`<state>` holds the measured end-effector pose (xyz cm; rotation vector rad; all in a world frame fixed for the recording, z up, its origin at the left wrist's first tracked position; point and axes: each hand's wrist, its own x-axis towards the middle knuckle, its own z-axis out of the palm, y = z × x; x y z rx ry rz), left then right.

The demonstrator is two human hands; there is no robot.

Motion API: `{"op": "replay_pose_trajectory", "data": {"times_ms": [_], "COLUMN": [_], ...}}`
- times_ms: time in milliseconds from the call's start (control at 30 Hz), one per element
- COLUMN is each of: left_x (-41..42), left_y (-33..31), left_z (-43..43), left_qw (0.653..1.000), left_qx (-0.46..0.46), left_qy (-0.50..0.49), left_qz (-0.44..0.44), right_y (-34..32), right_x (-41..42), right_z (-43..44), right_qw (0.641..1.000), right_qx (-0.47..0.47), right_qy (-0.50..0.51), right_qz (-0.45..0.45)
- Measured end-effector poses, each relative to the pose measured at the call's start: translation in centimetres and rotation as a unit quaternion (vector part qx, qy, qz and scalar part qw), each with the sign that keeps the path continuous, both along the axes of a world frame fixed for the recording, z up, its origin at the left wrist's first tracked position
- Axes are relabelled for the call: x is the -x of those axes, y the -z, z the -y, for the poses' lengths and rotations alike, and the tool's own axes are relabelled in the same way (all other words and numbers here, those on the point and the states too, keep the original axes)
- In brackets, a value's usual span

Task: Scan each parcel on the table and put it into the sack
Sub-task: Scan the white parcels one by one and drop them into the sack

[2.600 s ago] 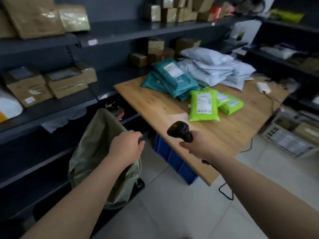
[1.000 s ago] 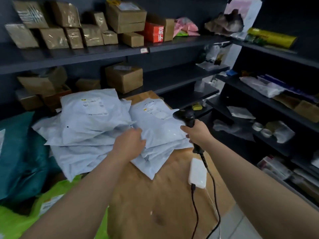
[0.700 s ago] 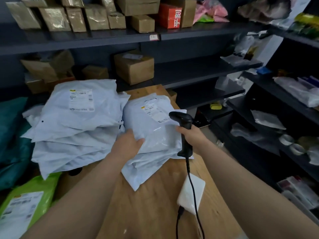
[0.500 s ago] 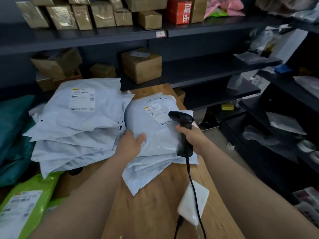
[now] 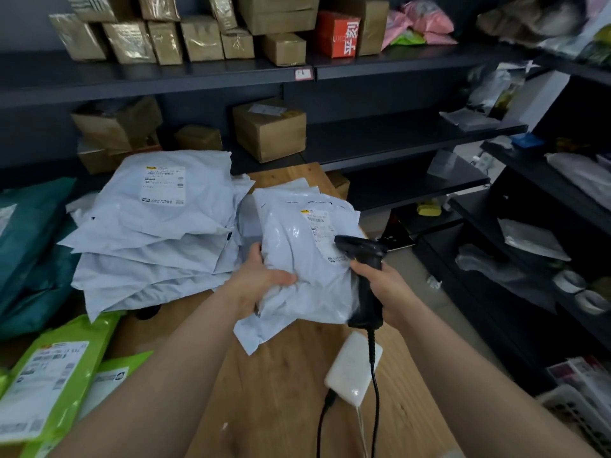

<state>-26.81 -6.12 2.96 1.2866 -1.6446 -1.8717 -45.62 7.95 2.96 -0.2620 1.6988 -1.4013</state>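
Nearest you, one white adapter box (image 5: 353, 368) lies on the table (image 5: 281, 391) just below your right hand (image 5: 388, 289), with the scanner's cable (image 5: 373, 365) running across it. That hand's fingers are curled tight round the grip of the single black scanner (image 5: 363, 259). Your left hand (image 5: 261, 285) pinches the grey parcel (image 5: 297, 269) at its near-left edge, thumb on top and fingers beneath, and the parcel looks raised off the ones under it. Its long axis runs away from you, and its one label (image 5: 320, 229) lies lengthwise along it, just beyond and left of your right fingertips and touching the scanner's nose in this view. So the scan probably turns on drawing the right hand back until the barcode faces the window. Left of your left fingers lie two green parcels (image 5: 56, 381) in plain view, a stack of grey parcels (image 5: 155, 233) of about five layers, too overlapped to count surely, and teal parcels (image 5: 29, 246) beyond counting. At least two more grey ones lie beneath the held parcel. The sack is out of view.
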Motion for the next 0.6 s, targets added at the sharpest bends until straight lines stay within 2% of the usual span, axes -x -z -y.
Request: {"op": "replay_pose_trajectory", "data": {"times_ms": [133, 233, 400, 500, 600], "left_x": [-3.4, -6.7, -12.4, -16.9, -20.7], "left_y": [-1.5, -3.2, -4.8, -5.4, -6.6], "left_z": [-2.0, -3.4, -4.7, -4.2, -3.9], "left_qw": [0.999, 0.995, 0.981, 0.979, 0.979], "left_qx": [0.046, 0.051, 0.02, -0.027, -0.077], "left_qy": [-0.008, -0.063, -0.152, -0.13, -0.109], "left_qz": [-0.028, -0.063, -0.117, -0.153, -0.152], "right_y": [-2.0, -3.8, -5.5, -5.9, -6.2], "right_x": [-2.4, -5.0, -10.3, -13.0, -16.2], "right_z": [-2.3, -2.4, -1.1, -0.4, 0.3], "right_qw": [0.998, 0.993, 0.985, 0.983, 0.977], "right_qx": [0.059, 0.095, 0.1, 0.092, 0.081], "right_qy": [-0.009, -0.064, -0.129, -0.146, -0.176], "right_qz": [0.014, -0.02, -0.063, -0.069, -0.088]}}
